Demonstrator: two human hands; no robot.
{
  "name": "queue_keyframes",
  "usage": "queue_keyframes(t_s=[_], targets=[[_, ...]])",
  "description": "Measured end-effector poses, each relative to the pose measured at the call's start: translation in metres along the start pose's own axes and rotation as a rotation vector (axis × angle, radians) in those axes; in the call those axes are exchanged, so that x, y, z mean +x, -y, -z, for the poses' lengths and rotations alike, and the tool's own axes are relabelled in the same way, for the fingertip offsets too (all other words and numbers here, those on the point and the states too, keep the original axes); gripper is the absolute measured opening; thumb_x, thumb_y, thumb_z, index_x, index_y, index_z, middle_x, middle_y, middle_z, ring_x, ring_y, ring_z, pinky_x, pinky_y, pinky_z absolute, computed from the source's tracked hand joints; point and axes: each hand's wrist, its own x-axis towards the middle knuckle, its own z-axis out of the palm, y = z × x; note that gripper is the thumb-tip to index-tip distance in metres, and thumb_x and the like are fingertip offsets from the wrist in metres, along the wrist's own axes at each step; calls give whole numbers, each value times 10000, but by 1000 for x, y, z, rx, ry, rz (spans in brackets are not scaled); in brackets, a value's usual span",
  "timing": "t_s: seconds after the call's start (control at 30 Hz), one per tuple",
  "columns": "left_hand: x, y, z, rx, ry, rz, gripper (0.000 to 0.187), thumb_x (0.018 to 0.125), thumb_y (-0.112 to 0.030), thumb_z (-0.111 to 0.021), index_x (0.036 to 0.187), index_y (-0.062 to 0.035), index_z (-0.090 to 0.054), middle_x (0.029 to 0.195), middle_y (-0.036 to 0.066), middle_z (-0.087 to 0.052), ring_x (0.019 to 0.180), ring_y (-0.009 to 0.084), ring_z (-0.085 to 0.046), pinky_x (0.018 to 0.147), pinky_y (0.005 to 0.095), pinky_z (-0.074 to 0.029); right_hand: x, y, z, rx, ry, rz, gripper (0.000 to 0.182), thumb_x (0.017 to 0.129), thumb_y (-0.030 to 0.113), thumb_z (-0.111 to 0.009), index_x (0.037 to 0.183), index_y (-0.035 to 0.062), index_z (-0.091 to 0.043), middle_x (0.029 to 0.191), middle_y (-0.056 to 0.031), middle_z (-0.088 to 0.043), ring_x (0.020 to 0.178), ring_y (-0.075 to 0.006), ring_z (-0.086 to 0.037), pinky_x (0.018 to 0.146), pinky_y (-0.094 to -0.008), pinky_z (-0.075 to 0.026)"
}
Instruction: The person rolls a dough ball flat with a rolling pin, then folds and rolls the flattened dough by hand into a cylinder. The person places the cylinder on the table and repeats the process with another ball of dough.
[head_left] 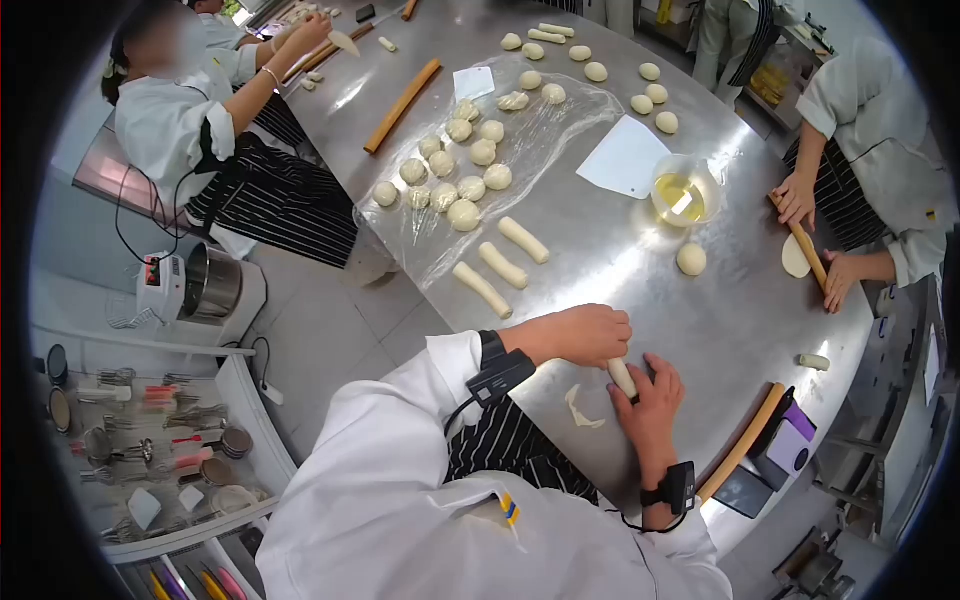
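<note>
Near the front edge of the metal table, a short dough roll (622, 378) lies between my two hands. My left hand (590, 335) is closed over its upper end, fingers bent. My right hand (652, 410) is beside its lower end, thumb and fingers apart around it. A thin curved dough scrap (582, 408) lies just left of my right hand. Beyond my left hand rest three dough logs (503, 266) side by side. Many dough balls (464, 214) sit behind them, some under clear plastic film (560, 110).
A bowl of yellow liquid (685, 190), a white scraper (625, 158) and a dough ball (691, 259) stand beyond my hands. A rolling pin (745, 440) and a purple device (793, 440) are at right. Co-workers' hands (797, 198) roll dough at far right; another person (190, 120) works at upper left.
</note>
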Motion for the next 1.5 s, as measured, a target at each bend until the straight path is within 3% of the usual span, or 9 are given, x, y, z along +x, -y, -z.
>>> queue_keyframes(t_s=[0.33,0.67,0.8,1.0,1.07,1.17,1.23,1.37,1.5], targets=[[-44,69,64,-388,-148,90,174,804,-158,-709,928,-94,-606,933,79,-570,857,295,-610,710,401,-496,109,40,14,541,166,-50,285,748,88,-773,988,47,-626,948,-125,-629,801,-314,-627,680,-364,-517],[-121,179,90,-292,-224,472,293,792,-3,-651,1079,-53,-618,1084,123,-598,1006,326,-587,856,394,-490,218,49,-107,422,77,188,322,704,90,-751,1004,72,-636,950,-91,-626,902,-300,-597,768,-406,-477],[-135,148,89,-87,-558,558,310,805,-6,-637,1112,-44,-619,1131,141,-605,1051,354,-579,887,403,-484,178,25,-82,374,91,134,326,716,97,-746,1023,68,-639,1027,-98,-640,962,-298,-592,831,-402,-473],[-130,39,24,-265,-950,693,236,810,-18,-692,1038,-57,-647,948,99,-659,732,163,-623,643,282,-508,136,-32,-11,173,-179,-84,370,744,168,-761,1072,54,-637,1098,-124,-623,1038,-345,-563,916,-421,-449],[-115,-5,7,-407,-854,728,258,810,-49,-732,1055,-58,-652,846,80,-677,689,151,-629,627,288,-512,144,-55,-7,60,-359,-138,388,747,200,-763,1085,54,-638,1104,-133,-620,1055,-356,-552,918,-431,-448],[-95,-51,-15,-592,-710,707,303,822,-160,-754,1081,-43,-648,880,103,-676,738,211,-665,681,313,-540,178,-83,-21,-193,-62,-73,439,778,332,-728,1122,71,-648,1111,-153,-613,1046,-375,-530,920,-456,-447],[-82,-68,-27,-175,-503,437,440,772,-283,-780,1142,-96,-633,1183,173,-610,1105,321,-591,917,435,-492,184,-84,-25,-152,1,-129,318,801,276,-706,1057,89,-681,1065,-146,-615,1024,-365,-541,892,-445,-465],[-72,-115,-46,122,-443,368,453,776,-329,-760,1140,-89,-634,1242,190,-562,1228,357,-505,995,416,-454,182,-95,-16,50,-117,-27,280,794,212,-704,1025,54,-695,973,-161,-633,929,-359,-585,848,-430,-490],[-61,-105,-100,1,-498,252,371,816,-256,-717,1130,-78,-633,1256,168,-565,1251,349,-494,1024,394,-442,157,-56,26,492,-239,-167,243,868,201,-698,1026,16,-679,937,-86,-656,758,-187,-618,683,-304,-516]])
